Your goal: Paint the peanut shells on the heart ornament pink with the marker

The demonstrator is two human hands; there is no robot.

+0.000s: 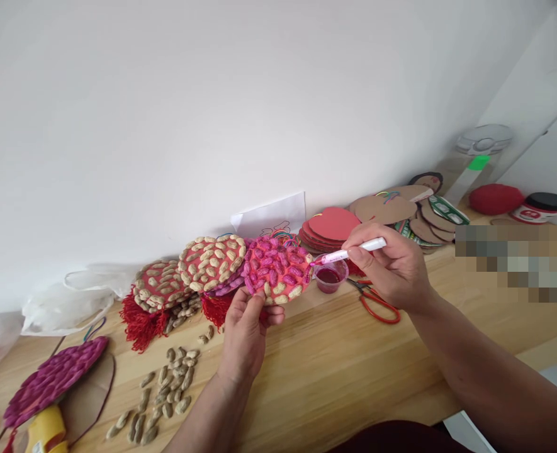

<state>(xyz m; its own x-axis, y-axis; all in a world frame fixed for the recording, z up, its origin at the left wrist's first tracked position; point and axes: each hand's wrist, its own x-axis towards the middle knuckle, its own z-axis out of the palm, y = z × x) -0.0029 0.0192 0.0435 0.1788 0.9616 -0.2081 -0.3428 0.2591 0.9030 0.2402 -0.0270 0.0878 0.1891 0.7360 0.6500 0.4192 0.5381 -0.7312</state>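
My left hand [246,330] grips the lower edge of a peanut-covered red disc [278,267], thumb in front and fingers behind. Most of its peanuts are magenta, while several at the bottom and right edge are plain tan. Pinched in my right hand [389,264] is a white marker pen [354,250], its magenta tip at the disc's right edge. Just below the pen stands a small clear cup [331,277] with dark red liquid. Red-handled scissors [377,304] lie beside my right hand. Left of the held disc is another peanut-covered disc [212,261] with unpainted peanuts.
Loose peanuts [169,387] are spread at front left, near a purple peanut-covered piece [56,380] and a yellow object [46,431]. Red hearts [333,223] and brown cardboard shapes [384,207] are stacked along the wall. A black-lidded jar [542,207] stands at right.
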